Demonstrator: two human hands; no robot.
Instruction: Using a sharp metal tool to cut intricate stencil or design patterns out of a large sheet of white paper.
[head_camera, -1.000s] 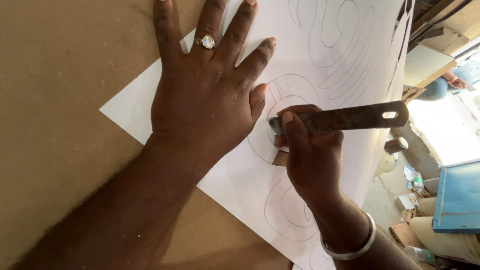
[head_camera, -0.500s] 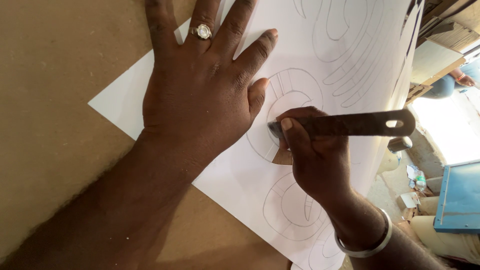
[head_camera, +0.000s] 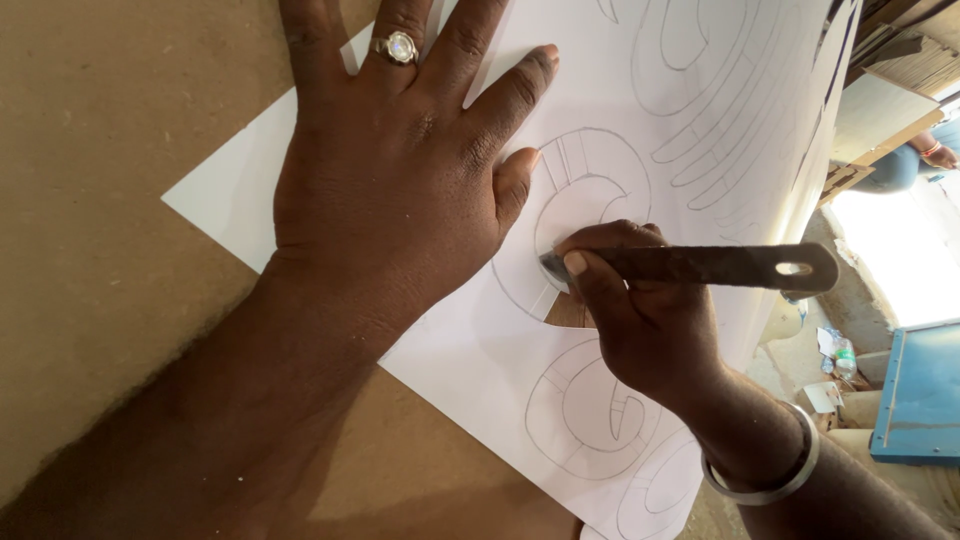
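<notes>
My left hand (head_camera: 400, 190) lies flat with fingers spread on a white paper sheet (head_camera: 720, 110) covered with pencilled curved patterns; a ring (head_camera: 397, 47) sits on one finger. My right hand (head_camera: 640, 310) grips a flat dark metal blade (head_camera: 710, 265) with a hole near its far end. The blade's tip rests on a drawn curved shape just right of my left thumb, where a small wedge of paper (head_camera: 568, 312) is cut away and brown board shows through. A metal bangle (head_camera: 770, 470) circles my right wrist.
The paper lies on a brown board (head_camera: 110, 200) that fills the left side. Past the board's right edge are a blue panel (head_camera: 920, 390), stacked boards (head_camera: 890, 110), floor clutter, and part of another person at the upper right.
The view has shifted so both hands and the paper sit slightly lower and to the left. My right hand with the blade has edged a little along the drawn curve.
</notes>
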